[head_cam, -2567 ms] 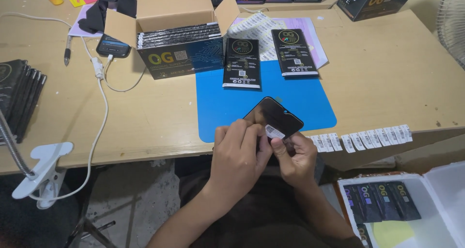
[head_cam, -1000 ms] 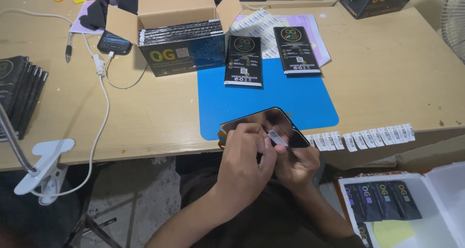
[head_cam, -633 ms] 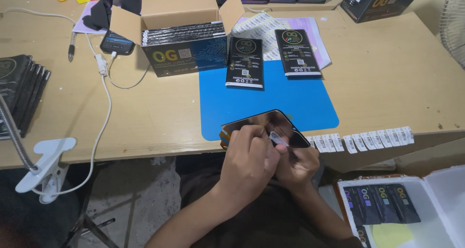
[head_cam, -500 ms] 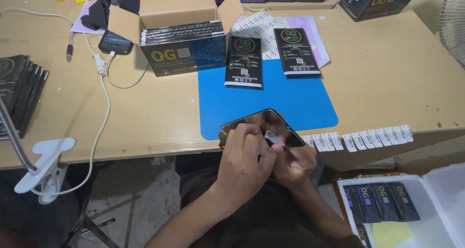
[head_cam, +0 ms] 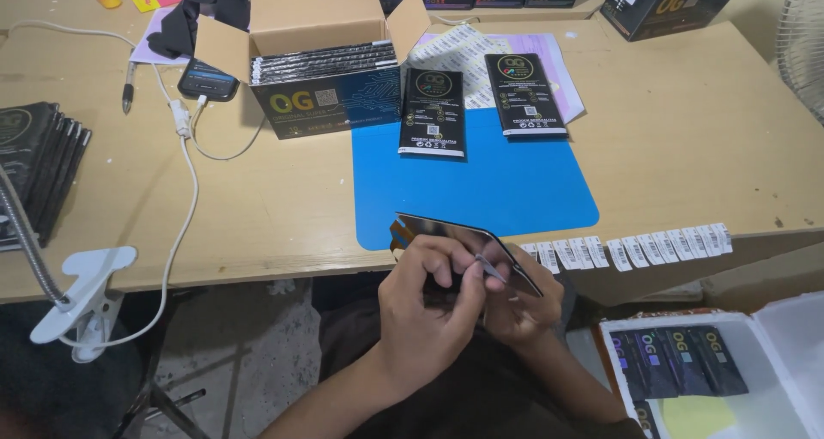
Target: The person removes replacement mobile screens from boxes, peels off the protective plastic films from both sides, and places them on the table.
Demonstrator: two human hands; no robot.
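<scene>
A dark glossy phone screen panel (head_cam: 446,231) is held flat just in front of the table's edge, below the blue mat (head_cam: 481,181). My right hand (head_cam: 524,306) supports it from underneath at its right end. My left hand (head_cam: 425,306) curls over the panel's near edge, its fingertips pinching a small strip or tab (head_cam: 491,269) on the panel. A short orange flex piece (head_cam: 396,233) sticks out at the panel's left end.
Two flat black boxes (head_cam: 434,111) lie on the mat's far edge beside an open carton of boxes (head_cam: 326,70). A row of white labels (head_cam: 635,248) lines the table edge. A white cable (head_cam: 184,181), a clamp lamp (head_cam: 81,293) and a tray of boxes (head_cam: 678,362) surround me.
The panel was turned from a tilted pose over the mat's corner to lying flat and was drawn nearer to me. My left hand shifted onto its near edge.
</scene>
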